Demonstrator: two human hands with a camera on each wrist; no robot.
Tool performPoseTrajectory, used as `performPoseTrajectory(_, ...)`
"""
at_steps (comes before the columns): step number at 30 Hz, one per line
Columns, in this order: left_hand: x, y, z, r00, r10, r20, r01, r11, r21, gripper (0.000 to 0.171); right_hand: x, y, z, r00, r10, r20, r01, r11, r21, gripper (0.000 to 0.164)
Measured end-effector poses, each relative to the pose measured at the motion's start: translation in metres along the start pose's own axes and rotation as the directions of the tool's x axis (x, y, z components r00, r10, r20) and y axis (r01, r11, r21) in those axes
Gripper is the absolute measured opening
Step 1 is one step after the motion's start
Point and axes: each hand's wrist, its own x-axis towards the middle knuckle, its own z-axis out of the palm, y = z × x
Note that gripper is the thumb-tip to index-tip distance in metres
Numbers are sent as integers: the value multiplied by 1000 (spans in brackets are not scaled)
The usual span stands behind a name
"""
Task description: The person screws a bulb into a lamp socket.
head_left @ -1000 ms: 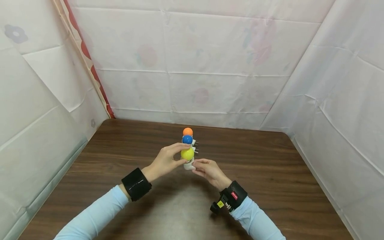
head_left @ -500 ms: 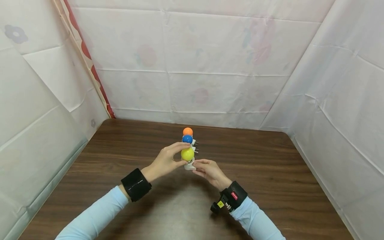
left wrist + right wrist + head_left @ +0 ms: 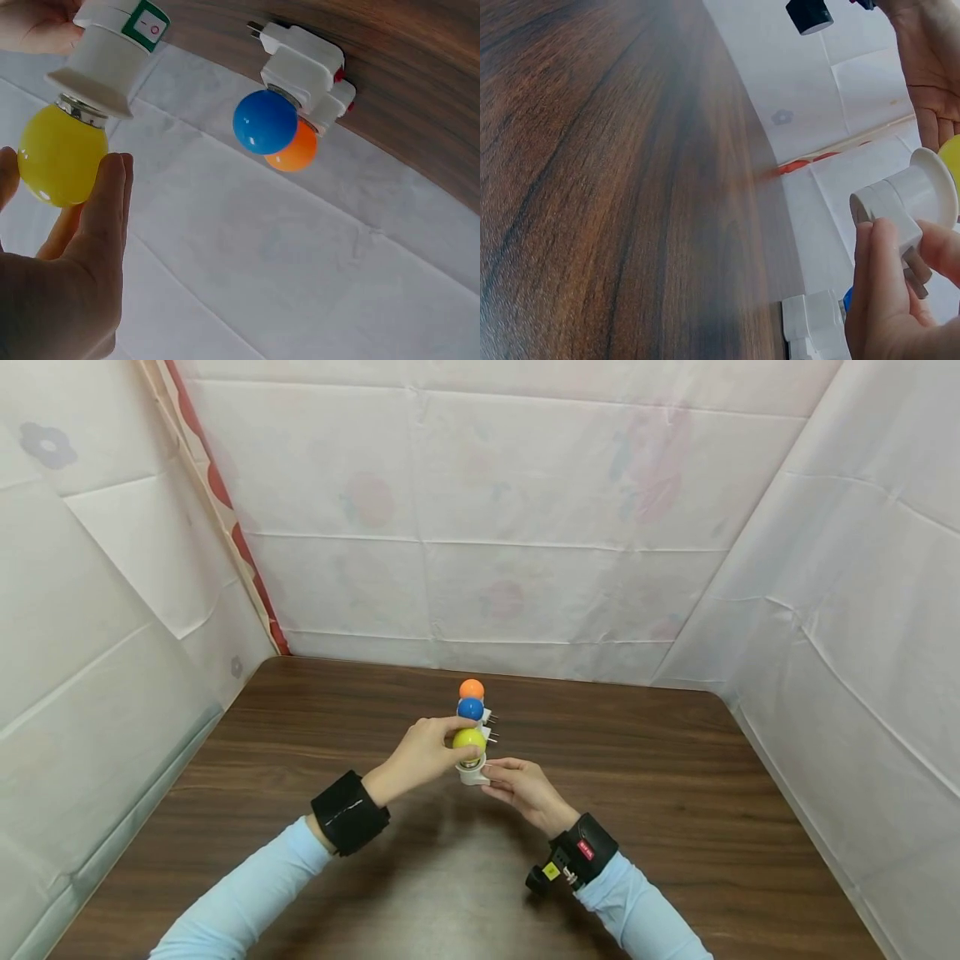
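My left hand (image 3: 427, 750) pinches a round yellow light bulb (image 3: 63, 155) between thumb and fingers. The bulb's metal screw base (image 3: 81, 110) shows at the mouth of a white lamp socket (image 3: 105, 64), partly inside it. A green-bordered switch (image 3: 146, 25) sits on the socket. My right hand (image 3: 531, 793) holds the socket by its plug end, with prongs (image 3: 916, 277) showing beside the fingers in the right wrist view. Beyond the hands, a blue bulb (image 3: 470, 708) and an orange bulb (image 3: 472, 689) sit in white plug-in sockets (image 3: 304, 64).
The two other sockets stand in a line on the dark wooden table (image 3: 637, 777), their prongs pointing right in the head view. White sheets (image 3: 487, 510) surround the table at the back and sides. Black bands (image 3: 350, 812) wrap both wrists.
My left hand has turned on the yellow bulb; its thumb moved up across the bulb's front and its wrist shifted right. The right hand and socket stay nearly still.
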Motion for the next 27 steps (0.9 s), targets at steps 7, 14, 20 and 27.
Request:
performPoseTrajectory(7,-1,0,1,1000,14,6,-14,1000,-7,45,1,0,-1,1000,7,-1,-7,1000,-9,43)
performPoseTrajectory(14,3,-9,-6,987,112,118,-106,993,-61,44,-2,-1,-2,1000,8,24,-8,1000,-5,41)
performPoseTrajectory(20,15,-19,-14,943,169,285,-130,980,-152,41,-5,-3,-3,999,23,38,-23,1000,-6,42)
performPoseTrajectory(27,20,-24,-18,912,164,376,-74,968,-240,42,-5,-1,-3,999,29,46,-28,999,-18,41)
